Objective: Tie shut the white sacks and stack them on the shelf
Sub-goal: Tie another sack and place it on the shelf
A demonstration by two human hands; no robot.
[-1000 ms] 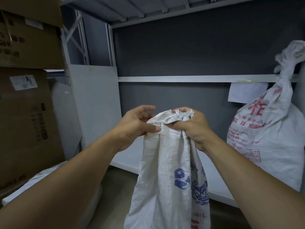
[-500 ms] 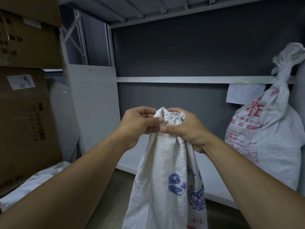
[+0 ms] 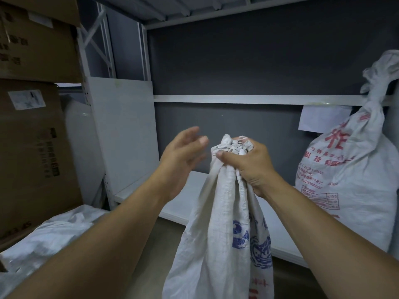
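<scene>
At sack (image 3: 224,212) neck, left hand (image 3: 183,156) now released, right hand (image 3: 248,162) gripping

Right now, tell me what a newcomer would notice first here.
Centre frame, the right hand grips the bunched neck of a blue-printed white sack, while the left hand hovers open beside it. On the shelf at right stands a red-printed sack, already tied; cardboard boxes stack at far left.
</scene>
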